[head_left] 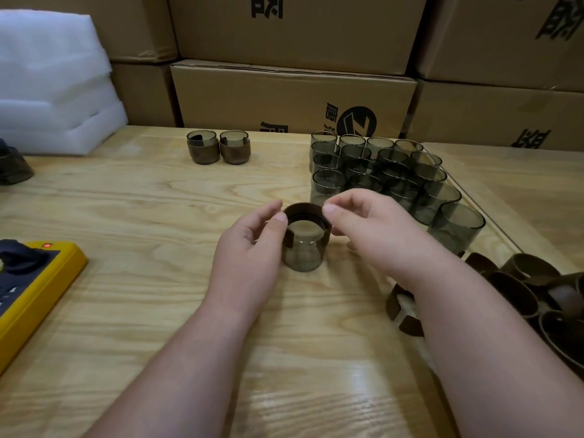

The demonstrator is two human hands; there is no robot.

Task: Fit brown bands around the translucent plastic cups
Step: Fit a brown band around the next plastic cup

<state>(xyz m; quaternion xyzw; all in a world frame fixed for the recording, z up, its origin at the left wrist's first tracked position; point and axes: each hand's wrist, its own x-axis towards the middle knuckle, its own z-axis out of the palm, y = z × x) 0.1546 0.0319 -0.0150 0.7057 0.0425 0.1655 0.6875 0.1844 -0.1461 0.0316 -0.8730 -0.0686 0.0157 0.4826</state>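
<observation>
A translucent smoky cup [303, 254] stands upside down on the wooden table [158, 311] in the middle. A brown band [305, 213] sits around its upper end. My left hand [249, 248] pinches the band's left side and my right hand [373, 226] pinches its right side. Two cups with bands on them [218, 147] stand at the back. Several bare cups [385, 175] are grouped at the back right. A heap of loose brown bands [537, 295] lies at the right, with one band [403, 308] partly hidden under my right forearm.
Cardboard boxes [294, 96] are stacked behind the table. White foam sheets [53, 83] lie at the back left, with a dark cup [12, 165] beside them. A yellow device [34, 286] sits at the left edge.
</observation>
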